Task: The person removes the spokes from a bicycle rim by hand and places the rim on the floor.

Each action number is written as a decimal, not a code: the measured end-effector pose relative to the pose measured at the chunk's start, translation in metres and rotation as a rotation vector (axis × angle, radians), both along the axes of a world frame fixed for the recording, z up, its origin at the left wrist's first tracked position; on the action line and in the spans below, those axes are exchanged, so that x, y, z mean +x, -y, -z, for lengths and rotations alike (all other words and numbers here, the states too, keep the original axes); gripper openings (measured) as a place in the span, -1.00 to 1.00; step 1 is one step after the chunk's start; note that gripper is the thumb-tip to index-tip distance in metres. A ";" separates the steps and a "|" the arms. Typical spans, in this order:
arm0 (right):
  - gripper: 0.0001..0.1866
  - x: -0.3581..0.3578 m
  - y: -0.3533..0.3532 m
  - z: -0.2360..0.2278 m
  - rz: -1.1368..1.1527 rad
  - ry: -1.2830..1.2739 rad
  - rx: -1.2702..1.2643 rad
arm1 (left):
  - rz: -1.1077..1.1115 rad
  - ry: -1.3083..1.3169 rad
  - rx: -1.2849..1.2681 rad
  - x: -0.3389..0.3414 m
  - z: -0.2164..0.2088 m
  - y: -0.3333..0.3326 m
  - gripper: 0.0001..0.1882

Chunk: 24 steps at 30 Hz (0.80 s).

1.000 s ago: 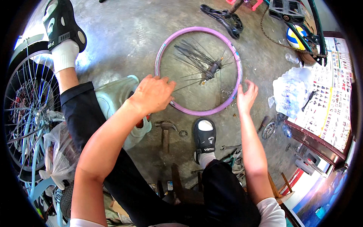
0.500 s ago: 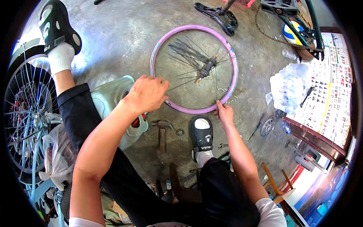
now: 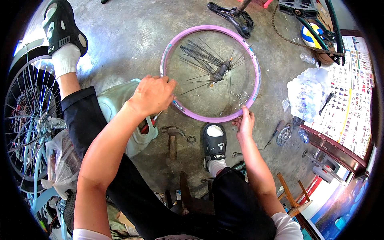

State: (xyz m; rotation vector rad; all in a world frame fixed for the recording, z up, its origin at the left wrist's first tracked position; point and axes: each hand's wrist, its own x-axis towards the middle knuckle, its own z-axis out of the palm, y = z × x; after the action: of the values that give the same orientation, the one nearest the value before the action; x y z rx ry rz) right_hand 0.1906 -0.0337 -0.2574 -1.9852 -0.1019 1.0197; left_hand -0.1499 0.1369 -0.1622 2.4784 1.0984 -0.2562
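A pink bicycle rim (image 3: 208,119) hangs or rests over the floor in front of me. Its left side is in my left hand (image 3: 153,94), the fingers curled over it and partly hidden. At the lower right, my right hand (image 3: 245,124) has its thumb against the rim, with the other fingers loosely bent below. Inside the ring sits a dark hub (image 3: 220,74) with a bundle of thin black spokes (image 3: 198,55) fanning off it. Small silvery pieces (image 3: 245,96) lie scattered near the rim's right side.
A pale plastic jug (image 3: 110,100) stands left, a hammer (image 3: 173,144) and small ring (image 3: 191,139) near my shoe (image 3: 214,142). A screwdriver (image 3: 276,132) and disc (image 3: 284,135) lie right. A saddle (image 3: 234,18) is at the back, a bicycle wheel (image 3: 30,80) far left.
The rim has shifted right and looks slightly larger. My right hand has moved right along its lower edge, its fingers less pinched than before. My left hand has barely moved.
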 end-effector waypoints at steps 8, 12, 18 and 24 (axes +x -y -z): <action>-0.59 -0.017 -0.034 -0.075 0.078 -0.207 0.268 | -0.473 0.208 0.130 0.001 -0.006 -0.022 -0.42; -0.66 -0.015 -0.050 -0.117 0.200 -0.286 0.375 | -0.864 0.520 -0.123 0.000 -0.007 -0.034 -0.34; -0.67 0.017 -0.029 -0.151 0.302 -0.343 0.547 | -0.691 1.057 -0.466 0.012 -0.028 -0.027 -0.15; -0.68 0.090 0.033 -0.150 0.277 -0.439 0.730 | -0.427 0.916 -0.306 0.022 -0.045 -0.012 -0.16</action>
State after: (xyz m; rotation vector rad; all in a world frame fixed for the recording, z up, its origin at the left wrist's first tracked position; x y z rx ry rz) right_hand 0.2806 -0.0665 -0.1070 -1.0605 0.0404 1.0222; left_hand -0.1281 0.1491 -0.1167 1.6892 1.0104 0.7110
